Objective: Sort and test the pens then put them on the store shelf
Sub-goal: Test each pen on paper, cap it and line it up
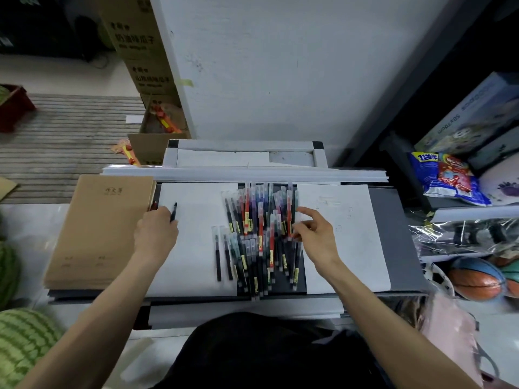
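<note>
The pens (258, 237) lay in a loose heap of several dozen down the middle of the counter (393, 234), running from its far edge almost to the near edge. They were slim sticks with clear caps, in black, red, blue and green, many carrying small yellow labels. 2 black ones lay apart on the heap's left side.

They looked light, stiff and smooth, apt to roll or slide off each other. I judged each was best pinched mid-barrel, not by the cap, which might pull off.

The right hand (314, 234) was at the heap's right side, thumb and fingers pinching a capped pen (290, 220); its colour I could not tell. The left hand (154, 231) was curled round a black pen (173, 212), tip pointing away, over the left sheet (193, 262) near the counter's left edge.

Another white sheet (351, 254), with faint marks on it, covered the right side. A stack of brown notebooks (98, 228) sat at the left end. Watermelons (22, 346) lay on the floor to the left, and a basketball (474, 279) and a snack bag (446, 178) were on shelves to the right.
</note>
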`<state>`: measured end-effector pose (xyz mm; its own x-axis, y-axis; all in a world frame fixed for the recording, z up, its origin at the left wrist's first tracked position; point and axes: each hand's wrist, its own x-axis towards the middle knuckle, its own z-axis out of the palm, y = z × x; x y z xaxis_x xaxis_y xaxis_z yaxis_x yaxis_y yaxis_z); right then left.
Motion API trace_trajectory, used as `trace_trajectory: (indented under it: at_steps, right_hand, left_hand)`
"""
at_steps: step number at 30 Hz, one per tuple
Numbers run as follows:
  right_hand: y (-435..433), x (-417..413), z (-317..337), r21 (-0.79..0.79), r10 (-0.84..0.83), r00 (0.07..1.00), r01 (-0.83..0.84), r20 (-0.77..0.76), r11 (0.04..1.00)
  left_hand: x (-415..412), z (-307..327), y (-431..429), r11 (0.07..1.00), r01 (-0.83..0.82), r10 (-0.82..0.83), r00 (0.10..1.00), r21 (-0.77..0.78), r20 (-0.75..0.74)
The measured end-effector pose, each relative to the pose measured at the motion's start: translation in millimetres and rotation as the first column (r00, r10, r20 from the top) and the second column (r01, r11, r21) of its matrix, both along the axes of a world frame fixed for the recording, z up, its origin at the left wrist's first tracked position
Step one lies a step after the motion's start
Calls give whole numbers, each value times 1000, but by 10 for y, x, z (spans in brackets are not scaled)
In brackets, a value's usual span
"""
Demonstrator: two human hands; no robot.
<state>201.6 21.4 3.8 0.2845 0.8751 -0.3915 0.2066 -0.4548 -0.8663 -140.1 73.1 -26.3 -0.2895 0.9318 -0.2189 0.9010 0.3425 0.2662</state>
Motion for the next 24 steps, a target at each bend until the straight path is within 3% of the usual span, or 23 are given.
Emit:
trace_trajectory:
  at_steps: [4,9,13,16,19,24]
  right_hand:
    - [-114,-98,188,-14,-74,940,74,-334,997]
    - [-210,-176,509,-86,-164,726,144,-668,986]
    - [-322,-298,688,-98,-177,649,157,-740,983]
    - [-380,-396,779,-88,-167,612,157,-773,984]
    - [-436,-488,867,-61,-132,634,133,-762,989]
    - [-469,-552,946,-38,-130,642,155,-755,987]
  left_hand:
    - [98,120,-69,999,-29,31,996,-22,85]
    - [617,592,-419,1000,7,-13,909,16,416]
    - [937,964,-785,995,95,-101,759,44,643]
    - [1113,1169,-998,970,222,-226,679,98,699]
    - [1187,1235,-1066,962,224,-265,636,155,725]
    - [1161,1278,-1067,957,217,-289,652,193,701]
